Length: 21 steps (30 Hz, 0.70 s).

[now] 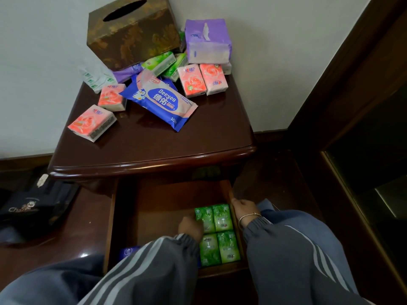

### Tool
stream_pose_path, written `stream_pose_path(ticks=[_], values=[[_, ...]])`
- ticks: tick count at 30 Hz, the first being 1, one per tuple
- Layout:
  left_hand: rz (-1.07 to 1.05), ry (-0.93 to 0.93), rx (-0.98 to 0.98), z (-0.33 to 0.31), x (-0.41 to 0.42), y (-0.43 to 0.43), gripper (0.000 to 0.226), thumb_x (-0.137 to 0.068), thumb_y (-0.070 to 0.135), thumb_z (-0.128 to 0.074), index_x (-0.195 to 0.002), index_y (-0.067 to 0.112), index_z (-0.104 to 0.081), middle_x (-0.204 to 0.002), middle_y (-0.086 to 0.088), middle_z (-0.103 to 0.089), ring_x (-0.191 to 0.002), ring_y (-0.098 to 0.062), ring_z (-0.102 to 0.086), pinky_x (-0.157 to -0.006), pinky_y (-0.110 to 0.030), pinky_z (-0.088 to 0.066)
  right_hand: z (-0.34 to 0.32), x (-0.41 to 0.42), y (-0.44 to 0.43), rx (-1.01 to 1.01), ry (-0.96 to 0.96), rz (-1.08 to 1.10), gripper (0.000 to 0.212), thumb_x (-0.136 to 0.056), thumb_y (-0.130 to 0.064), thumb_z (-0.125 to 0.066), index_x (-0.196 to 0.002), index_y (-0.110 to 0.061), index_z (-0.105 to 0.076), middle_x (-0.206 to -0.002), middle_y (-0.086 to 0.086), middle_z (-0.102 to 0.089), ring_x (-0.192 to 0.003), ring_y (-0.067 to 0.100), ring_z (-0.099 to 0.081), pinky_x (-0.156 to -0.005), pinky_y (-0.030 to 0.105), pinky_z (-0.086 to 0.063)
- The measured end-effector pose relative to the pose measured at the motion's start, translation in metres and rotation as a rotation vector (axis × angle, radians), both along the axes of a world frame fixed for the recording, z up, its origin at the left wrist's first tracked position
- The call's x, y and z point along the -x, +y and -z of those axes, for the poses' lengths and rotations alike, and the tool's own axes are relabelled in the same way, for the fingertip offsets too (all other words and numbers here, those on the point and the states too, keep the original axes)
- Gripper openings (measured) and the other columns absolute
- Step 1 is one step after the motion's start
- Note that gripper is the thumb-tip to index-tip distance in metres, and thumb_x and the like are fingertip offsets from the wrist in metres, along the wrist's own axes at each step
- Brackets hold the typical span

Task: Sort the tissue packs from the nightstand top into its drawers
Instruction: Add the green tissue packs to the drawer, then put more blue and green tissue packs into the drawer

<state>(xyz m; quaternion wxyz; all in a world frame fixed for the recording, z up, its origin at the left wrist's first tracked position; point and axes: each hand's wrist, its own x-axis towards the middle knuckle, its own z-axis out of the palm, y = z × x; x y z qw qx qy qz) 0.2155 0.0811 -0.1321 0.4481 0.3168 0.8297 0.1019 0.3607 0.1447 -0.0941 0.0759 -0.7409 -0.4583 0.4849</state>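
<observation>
We have the dark wooden nightstand's open drawer (pixel 114 216) pulled toward us, and four small green plastic-wrapped tissue packs (pixel 217 234) sit in a tight two-by-two block against its right wall. Our left hand (pixel 190 227) is down inside, fingers curled against the near-left green pack as if nudging it square; whether it pinches the pack or only pushes it, we cannot tell. Our right hand (pixel 242 209) rests loosely bent on the drawer's right rim, gripping nothing we can see. On the glossy brown nightstand top (pixel 165 146) much is left: pink rose-printed packs (pixel 92 123), more green packs (pixel 159 62), a purple soft pack (pixel 208 41), a blue wet-wipe pouch (pixel 158 100) and a brown patterned tissue box (pixel 132 31) (the box likely stays put). The risks, as we judge them: a hard shove could buckle the green block out of line, the slick wrappers could slide when the drawer moves, and colours could get mixed if the blue-purple pack (pixel 128 252) at the drawer's front left is crowded.
</observation>
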Motion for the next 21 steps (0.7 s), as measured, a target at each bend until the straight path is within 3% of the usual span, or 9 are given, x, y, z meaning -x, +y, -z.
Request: stream_pose_path(ticks=[3, 7, 10, 12, 13, 15, 17, 19, 21], values=[[0.141, 0.026, 0.050, -0.016, -0.004, 0.001, 0.036, -0.100, 0.018, -0.042, -0.125, -0.004, -0.054, -0.128, -0.020, -0.059, -0.117, -0.031, -0.057, -0.089, -0.031, -0.045, -0.014, 0.004, -0.003, 0.035, 0.002, -0.042, 0.037, -0.096, -0.032, -0.043, -0.081, -0.005, -0.064, -0.095, 0.019, -0.062, -0.099, 0.033, -0.060, -0.075, 0.030, -0.040], [0.401, 0.025, -0.103, -0.074, 0.011, 0.003, 0.061, -0.102, 0.025, -0.040, -0.151, 0.004, -0.012, -0.154, -0.014, -0.031, -0.137, -0.026, -0.039, -0.110, -0.028, -0.032, -0.056, 0.004, -0.005, 0.006, -0.073, -0.228, 0.042, -0.097, -0.036, -0.042, -0.110, -0.003, -0.064, -0.117, 0.018, -0.063, -0.110, 0.031, -0.058, -0.084, 0.029, -0.043], [0.785, -0.242, -0.195, -0.162, 0.060, -0.001, 0.059, -0.098, 0.035, -0.048, -0.151, 0.022, -0.024, -0.151, -0.001, -0.040, -0.135, -0.008, -0.040, -0.107, -0.013, -0.029, -0.110, -0.001, 0.003, -0.215, -0.108, -0.398, 0.033, -0.090, -0.038, -0.055, -0.110, -0.016, -0.067, -0.113, 0.004, -0.068, -0.107, 0.022, -0.061, -0.085, 0.024, -0.045], [0.876, -0.428, -0.200, -0.230, 0.109, -0.006, 0.053, -0.093, 0.040, -0.055, -0.142, 0.039, -0.034, -0.138, 0.015, -0.053, -0.122, 0.006, -0.049, -0.099, -0.007, -0.036, -0.154, 0.000, 0.015, -0.486, -0.076, -0.411, 0.026, -0.085, -0.035, -0.063, -0.106, -0.020, -0.069, -0.106, -0.001, -0.071, -0.102, 0.016, -0.065, -0.083, 0.020, -0.045], [0.858, -0.417, -0.241, -0.261, 0.131, -0.004, 0.051, -0.090, 0.044, -0.058, -0.136, 0.045, -0.037, -0.131, 0.021, -0.057, -0.118, 0.009, -0.052, -0.097, -0.007, -0.039, -0.175, 0.003, 0.024, -0.649, -0.071, -0.392, 0.025, -0.084, -0.032, -0.065, -0.105, -0.020, -0.069, -0.105, -0.001, -0.072, -0.101, 0.016, -0.065, -0.084, 0.021, -0.045], [0.708, -0.243, -0.434, -0.302, 0.168, 0.010, 0.050, -0.085, 0.047, -0.061, -0.131, 0.046, -0.043, -0.125, 0.019, -0.061, -0.114, 0.006, -0.056, -0.101, -0.017, -0.042, -0.209, 0.015, 0.049, -0.962, -0.125, -0.347, 0.027, -0.084, -0.029, -0.065, -0.109, -0.018, -0.067, -0.108, 0.003, -0.070, -0.103, 0.023, -0.063, -0.085, 0.028, -0.045], [0.466, -0.034, -0.682, -0.319, 0.194, 0.036, 0.047, -0.089, 0.033, -0.062, -0.133, 0.034, -0.046, -0.129, 0.007, -0.059, -0.116, -0.006, -0.057, -0.107, -0.031, -0.042, -0.231, 0.031, 0.080, -1.179, -0.250, -0.327, 0.036, -0.083, -0.029, -0.064, -0.117, -0.017, -0.061, -0.118, 0.007, -0.065, -0.110, 0.029, -0.057, -0.090, 0.035, -0.043], [0.343, 0.251, -0.805, -0.323, 0.206, 0.063, 0.048, -0.092, 0.029, -0.059, -0.138, 0.024, -0.044, -0.134, 0.000, -0.054, -0.118, -0.019, -0.056, -0.105, -0.035, -0.041, -0.239, 0.046, 0.113, -1.169, -0.420, -0.409, 0.052, -0.083, -0.037, -0.061, -0.130, -0.020, -0.050, -0.137, 0.007, -0.050, -0.126, 0.029, -0.044, -0.100, 0.042, -0.036], [0.358, 0.539, -0.813, -0.316, 0.210, 0.090, 0.052, -0.092, 0.033, -0.057, -0.140, 0.020, -0.043, -0.139, -0.003, -0.052, -0.120, -0.026, -0.054, -0.103, -0.038, -0.038, -0.234, 0.057, 0.142, -0.985, -0.571, -0.524, 0.069, -0.083, -0.051, -0.055, -0.142, -0.026, -0.030, -0.154, 0.002, -0.026, -0.141, 0.029, -0.021, -0.109, 0.053, -0.024]])
